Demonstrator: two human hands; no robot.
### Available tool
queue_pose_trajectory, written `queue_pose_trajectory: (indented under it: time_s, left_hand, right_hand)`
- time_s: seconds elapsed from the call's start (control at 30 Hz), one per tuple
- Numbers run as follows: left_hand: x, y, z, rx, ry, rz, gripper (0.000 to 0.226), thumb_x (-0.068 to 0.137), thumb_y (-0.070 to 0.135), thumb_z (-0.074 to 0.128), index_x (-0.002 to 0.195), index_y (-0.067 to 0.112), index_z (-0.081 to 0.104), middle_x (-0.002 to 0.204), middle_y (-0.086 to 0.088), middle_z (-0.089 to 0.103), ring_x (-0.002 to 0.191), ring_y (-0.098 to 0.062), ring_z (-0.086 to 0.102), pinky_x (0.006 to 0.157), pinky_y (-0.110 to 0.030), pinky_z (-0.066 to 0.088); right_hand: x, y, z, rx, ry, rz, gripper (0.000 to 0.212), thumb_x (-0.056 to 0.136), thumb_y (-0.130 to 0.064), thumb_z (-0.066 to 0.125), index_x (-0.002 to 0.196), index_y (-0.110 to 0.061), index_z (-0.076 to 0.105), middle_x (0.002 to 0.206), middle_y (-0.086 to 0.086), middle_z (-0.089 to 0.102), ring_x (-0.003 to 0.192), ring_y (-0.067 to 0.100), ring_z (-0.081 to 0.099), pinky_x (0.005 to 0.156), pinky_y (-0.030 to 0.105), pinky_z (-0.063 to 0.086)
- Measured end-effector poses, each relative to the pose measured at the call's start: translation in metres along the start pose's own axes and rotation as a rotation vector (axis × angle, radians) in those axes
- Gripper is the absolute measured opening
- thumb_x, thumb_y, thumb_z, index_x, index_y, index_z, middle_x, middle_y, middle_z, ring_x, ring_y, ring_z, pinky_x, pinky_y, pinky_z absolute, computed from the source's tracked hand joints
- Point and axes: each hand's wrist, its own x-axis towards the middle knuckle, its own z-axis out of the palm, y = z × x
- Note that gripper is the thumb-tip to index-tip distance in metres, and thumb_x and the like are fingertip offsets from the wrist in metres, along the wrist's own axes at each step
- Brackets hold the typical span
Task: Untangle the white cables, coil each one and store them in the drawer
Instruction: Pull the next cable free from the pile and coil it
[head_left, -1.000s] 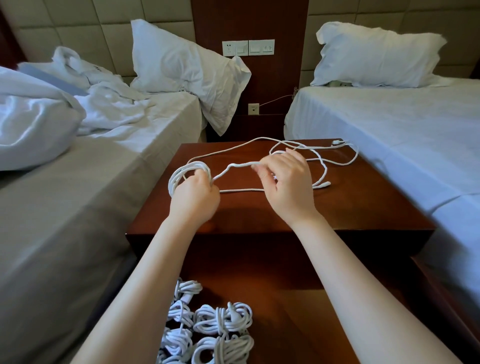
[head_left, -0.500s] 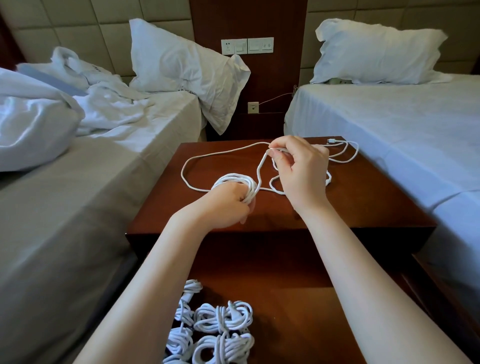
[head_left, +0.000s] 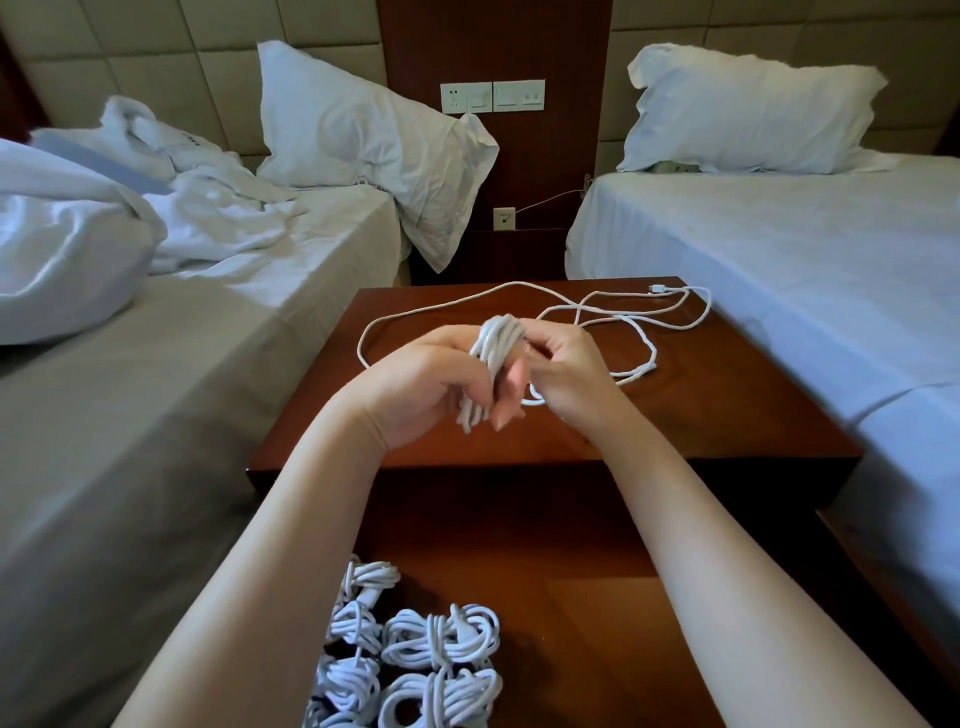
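My left hand (head_left: 421, 384) grips a bundle of white cable loops (head_left: 493, 353), held upright above the dark wooden nightstand (head_left: 727, 415). My right hand (head_left: 566, 374) pinches the same cable right beside the bundle. The cable's loose length (head_left: 639, 317) trails over the back of the nightstand top, with its plug (head_left: 657, 288) near the far right corner. Several coiled white cables (head_left: 441, 639) lie in the open drawer (head_left: 623, 649) below, at its left side.
An unmade bed (head_left: 156, 364) with a duvet and pillow stands to the left, a made bed (head_left: 805, 260) with a pillow to the right. Wall sockets and switches (head_left: 491, 96) sit on the wooden panel behind the nightstand.
My left hand lifted the coil off the nightstand and turned it upright. My right hand came down from the loose cable to meet it, and the loose length shortened.
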Motion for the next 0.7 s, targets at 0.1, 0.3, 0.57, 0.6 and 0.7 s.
queue_pose_trajectory:
  time_s: [0.1, 0.3, 0.57, 0.6, 0.7]
  left_hand:
    - [0.003, 0.001, 0.003, -0.250, 0.067, 0.080, 0.019, 0.055, 0.000, 0.043, 0.072, 0.005, 0.049, 0.053, -0.004, 0.052, 0.053, -0.016, 0.051, 0.065, -0.031, 0.045]
    - [0.011, 0.000, 0.006, -0.550, 0.283, 0.176, 0.013, 0.075, 0.000, 0.044, 0.085, 0.007, 0.046, 0.067, -0.006, 0.059, 0.067, -0.016, 0.060, 0.078, -0.031, 0.055]
    - [0.013, -0.005, -0.007, -0.615, 0.780, 0.304, 0.016, 0.097, -0.001, 0.042, 0.085, 0.010, 0.045, 0.098, -0.013, 0.070, 0.087, -0.017, 0.064, 0.088, -0.030, 0.050]
    - [0.014, -0.006, -0.006, -0.581, 0.843, 0.303, 0.015, 0.098, 0.001, 0.043, 0.085, 0.010, 0.046, 0.101, -0.012, 0.070, 0.090, -0.016, 0.064, 0.089, -0.029, 0.050]
    - [0.019, -0.016, 0.000, -0.317, 1.018, 0.280, 0.016, 0.097, 0.012, 0.048, 0.084, 0.019, 0.056, 0.104, -0.009, 0.070, 0.099, -0.014, 0.065, 0.089, -0.031, 0.050]
  right_hand:
    - [-0.002, -0.008, 0.011, -0.014, -0.030, 0.006, 0.024, 0.083, -0.023, 0.051, 0.067, -0.035, 0.065, 0.060, -0.012, 0.059, 0.060, 0.006, 0.050, 0.059, 0.030, 0.042]
    - [-0.005, -0.014, 0.026, -0.103, -0.147, 0.141, 0.031, 0.090, -0.005, 0.054, 0.061, -0.014, 0.052, 0.051, -0.012, 0.051, 0.048, 0.002, 0.045, 0.053, 0.017, 0.039]
    - [-0.003, -0.012, 0.028, -0.433, -0.231, 0.174, 0.019, 0.093, -0.014, 0.052, 0.090, -0.027, 0.066, 0.069, -0.012, 0.051, 0.065, 0.006, 0.048, 0.061, 0.021, 0.036]
    - [-0.003, -0.014, 0.026, -0.495, -0.249, 0.164, 0.021, 0.094, -0.013, 0.050, 0.091, -0.026, 0.066, 0.068, -0.013, 0.051, 0.066, 0.006, 0.048, 0.066, 0.023, 0.038]
    - [-0.001, -0.016, 0.025, -0.741, -0.214, 0.115, 0.024, 0.094, -0.014, 0.048, 0.092, -0.029, 0.066, 0.080, -0.011, 0.063, 0.081, 0.011, 0.052, 0.091, 0.035, 0.038]
